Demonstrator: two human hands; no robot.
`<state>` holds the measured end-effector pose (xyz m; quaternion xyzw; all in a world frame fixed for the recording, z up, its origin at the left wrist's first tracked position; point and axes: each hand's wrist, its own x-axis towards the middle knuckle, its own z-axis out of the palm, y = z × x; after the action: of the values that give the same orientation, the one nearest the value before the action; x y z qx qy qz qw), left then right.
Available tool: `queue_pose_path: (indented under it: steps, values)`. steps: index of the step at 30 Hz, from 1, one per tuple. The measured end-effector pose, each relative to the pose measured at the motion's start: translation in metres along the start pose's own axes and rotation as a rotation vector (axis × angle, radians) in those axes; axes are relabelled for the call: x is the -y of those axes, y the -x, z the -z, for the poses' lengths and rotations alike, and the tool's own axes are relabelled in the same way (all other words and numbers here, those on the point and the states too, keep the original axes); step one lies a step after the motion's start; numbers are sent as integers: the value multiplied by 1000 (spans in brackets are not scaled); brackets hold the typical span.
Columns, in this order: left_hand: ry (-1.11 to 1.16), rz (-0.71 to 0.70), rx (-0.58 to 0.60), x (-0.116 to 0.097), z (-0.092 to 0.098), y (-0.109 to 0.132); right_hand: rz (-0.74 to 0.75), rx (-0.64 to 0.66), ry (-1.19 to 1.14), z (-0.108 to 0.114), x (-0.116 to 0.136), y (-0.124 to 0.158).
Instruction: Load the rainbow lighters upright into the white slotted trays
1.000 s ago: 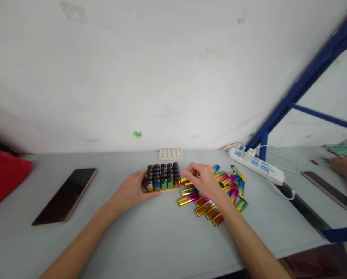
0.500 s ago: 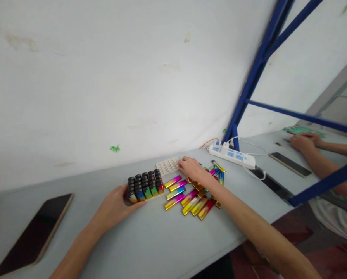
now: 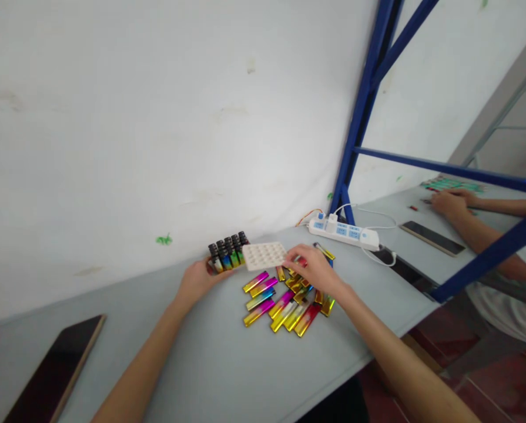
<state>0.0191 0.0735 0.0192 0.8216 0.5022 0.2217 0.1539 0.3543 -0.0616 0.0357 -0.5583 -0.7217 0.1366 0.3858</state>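
My left hand is wrapped round the near left end of a block of upright lighters with black tops and coloured bodies, packed in rows. In my right hand is a pale tray with rows of holes, pinched at its right end and raised a little off the table. The tray's left end overlaps the right side of the lighter block in view. Loose shiny lighters in gold, pink, blue and red lie in a heap below and under my right hand.
A dark phone lies at the left. A white power strip with cables stands by the wall near a blue metal frame. Beyond it are another person's hands and a second phone.
My right hand has lifted the tray off the table toward me. My left hand has shifted the lighter block back toward the wall. The camera view has turned slightly.
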Motion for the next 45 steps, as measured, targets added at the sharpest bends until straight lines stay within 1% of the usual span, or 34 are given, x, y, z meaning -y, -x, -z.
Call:
queue_pose_path:
  steps: [2,3,5,6,8,11,13,14,16,19,21,24,27,31,33,36,39,41,45]
  values:
    - [-21,49,-10,-2,-2,-5,48,88,29,-16,25,5]
    - [-25,76,-14,-1,0,-3,69,137,62,-24,38,7]
    - [-5,109,-21,6,9,11,122,229,151,-41,62,10]
    - [32,141,-51,11,14,24,150,259,192,-50,73,11]
    - [85,151,-91,25,26,58,196,303,271,-66,92,11]
    - [37,102,-117,44,38,117,220,353,368,-86,111,11]
    - [-31,72,-157,51,38,148,209,377,394,-93,116,11]
    - [-50,53,-165,52,35,159,207,380,384,-94,116,12]
    - [-62,8,-176,51,26,170,215,365,328,-88,111,14]
    - [-63,-61,-183,45,13,166,190,280,260,-64,90,14]
    - [-60,-98,-184,41,9,159,108,186,271,-41,68,13]
    - [-52,-137,-177,37,9,150,-42,63,338,-3,30,9]
    - [-51,-158,-121,31,9,141,-155,-23,411,29,-3,9]
    - [-34,-170,-42,15,2,121,-292,-150,501,61,-28,14]
    - [-19,-191,-23,8,-5,108,-333,-174,544,73,-35,17]
    - [-5,-225,-8,-1,-15,93,-379,-130,581,82,-49,21]
    - [-8,-239,1,-4,-22,86,-430,-37,591,76,-66,19]
    - [-21,-247,10,-1,-23,84,-450,0,591,67,-78,12]
    - [-68,-248,-8,14,-18,85,-476,11,591,53,-95,-8]
